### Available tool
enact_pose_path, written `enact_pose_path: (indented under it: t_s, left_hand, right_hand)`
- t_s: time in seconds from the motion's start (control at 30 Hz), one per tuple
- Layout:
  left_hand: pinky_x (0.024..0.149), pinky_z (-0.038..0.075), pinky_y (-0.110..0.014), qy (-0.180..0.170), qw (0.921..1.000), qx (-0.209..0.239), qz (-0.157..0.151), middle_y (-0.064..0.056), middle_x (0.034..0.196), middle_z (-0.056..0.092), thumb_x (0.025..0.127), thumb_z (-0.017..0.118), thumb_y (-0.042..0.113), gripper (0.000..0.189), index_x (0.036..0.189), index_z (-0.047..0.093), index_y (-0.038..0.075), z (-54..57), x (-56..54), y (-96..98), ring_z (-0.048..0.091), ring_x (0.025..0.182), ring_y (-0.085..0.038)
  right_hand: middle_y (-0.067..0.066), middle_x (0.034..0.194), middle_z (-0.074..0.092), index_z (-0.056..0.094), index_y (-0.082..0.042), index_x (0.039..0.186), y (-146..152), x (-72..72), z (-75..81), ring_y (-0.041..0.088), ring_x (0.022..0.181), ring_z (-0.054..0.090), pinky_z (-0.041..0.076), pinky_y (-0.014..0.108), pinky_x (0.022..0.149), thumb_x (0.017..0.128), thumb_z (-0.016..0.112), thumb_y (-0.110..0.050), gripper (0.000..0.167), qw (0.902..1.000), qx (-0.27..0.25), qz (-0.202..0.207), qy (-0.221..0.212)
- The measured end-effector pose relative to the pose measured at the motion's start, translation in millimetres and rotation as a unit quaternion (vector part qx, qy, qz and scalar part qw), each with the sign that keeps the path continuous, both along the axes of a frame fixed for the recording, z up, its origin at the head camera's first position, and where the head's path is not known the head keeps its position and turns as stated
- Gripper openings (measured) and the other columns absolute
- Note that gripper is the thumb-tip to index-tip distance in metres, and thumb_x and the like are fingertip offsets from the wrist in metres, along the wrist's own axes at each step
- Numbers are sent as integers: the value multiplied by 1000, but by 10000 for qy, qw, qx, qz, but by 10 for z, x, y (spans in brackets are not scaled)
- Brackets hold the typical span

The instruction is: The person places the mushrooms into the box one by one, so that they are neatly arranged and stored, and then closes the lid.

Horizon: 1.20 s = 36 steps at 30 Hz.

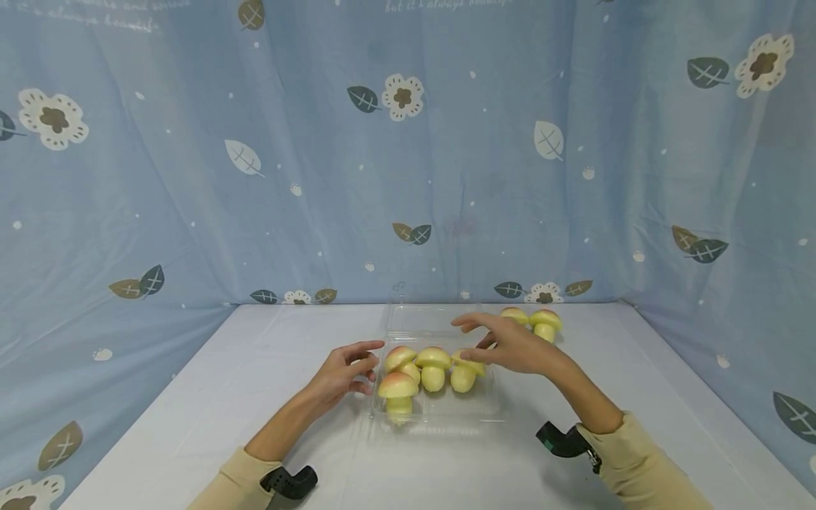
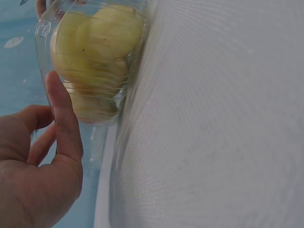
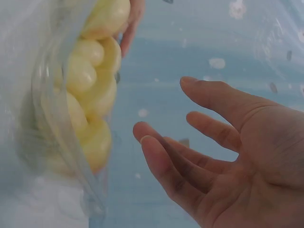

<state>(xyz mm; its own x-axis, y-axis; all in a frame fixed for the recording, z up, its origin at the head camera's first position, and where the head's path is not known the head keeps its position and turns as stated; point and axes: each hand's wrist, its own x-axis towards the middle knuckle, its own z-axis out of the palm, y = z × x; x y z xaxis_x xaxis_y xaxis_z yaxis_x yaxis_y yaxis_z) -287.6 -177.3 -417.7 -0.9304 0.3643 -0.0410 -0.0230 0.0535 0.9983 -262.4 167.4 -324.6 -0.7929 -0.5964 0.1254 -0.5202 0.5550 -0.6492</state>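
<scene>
A clear plastic box (image 1: 462,406) stands on the table with its clear lid (image 1: 421,319) raised at the back. Several pale yellow mushrooms (image 1: 433,367) with pink-tinged caps, perhaps artificial, lie inside, mostly toward its left and back. At the box's left side is my left hand (image 1: 344,372), fingers loosely bent; in the left wrist view they are at the rim, seemingly touching it. My right hand (image 1: 513,345) hovers over the box's back right, near the rightmost mushroom (image 1: 463,379). Its fingers are spread and hold nothing in the right wrist view (image 3: 228,156).
Behind the right hand, two more mushrooms (image 1: 545,322) lie on the white table (image 1: 268,354), one partly hidden. A blue patterned curtain (image 1: 472,184) closes off the back and both sides. Each wrist wears a black camera mount (image 1: 290,483).
</scene>
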Motion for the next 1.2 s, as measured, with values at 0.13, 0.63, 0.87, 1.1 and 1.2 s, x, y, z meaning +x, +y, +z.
enact_pose_path:
  t_s: [0.13, 0.63, 0.87, 1.1, 1.2]
  left_hand:
    - [59, 58, -24, -21, 10000, -14, -9, -4, 102, 56, 98, 60, 16, 53, 147, 43, 3, -16, 0, 3, 60, 76, -12]
    - [58, 57, -24, -7, 10000, -17, 30, -6, 102, 56, 98, 60, 16, 52, 146, 44, 3, 16, -8, 31, 60, 75, -12]
    - [59, 57, -25, -49, 10000, -28, 47, -5, 102, 56, 98, 61, 16, 53, 146, 44, 3, 23, -20, 22, 60, 76, -13]
    - [59, 57, -24, -55, 10000, -17, 22, -5, 102, 55, 98, 60, 15, 52, 146, 44, 3, 8, -12, 14, 60, 77, -14]
    - [59, 58, -24, -75, 10000, -47, 40, -5, 103, 56, 98, 61, 17, 52, 146, 45, 4, 3, -8, 5, 60, 77, -14]
  right_hand:
    - [18, 140, 53, 46, -20, 144, 123, -39, -7, 29, 105, 69, 59, 28, 76, 92, 69, -33, 58, 9998, -101, -172, -70]
    - [21, 140, 51, 44, -19, 146, 486, -179, 37, 25, 102, 70, 59, 36, 77, 94, 66, -35, 58, 9976, -125, -679, 5]
    - [28, 140, 47, 41, -10, 147, 621, -266, 22, 32, 102, 69, 60, 43, 78, 96, 65, -28, 60, 9967, -372, -704, -187]
    - [29, 141, 46, 42, -11, 146, 789, -382, -55, 33, 102, 69, 60, 42, 76, 97, 63, -27, 56, 9948, -276, -977, -103]
    - [30, 143, 43, 40, -10, 148, 873, -407, -80, 39, 109, 65, 60, 40, 76, 97, 63, -31, 60, 9933, -287, -1112, -107]
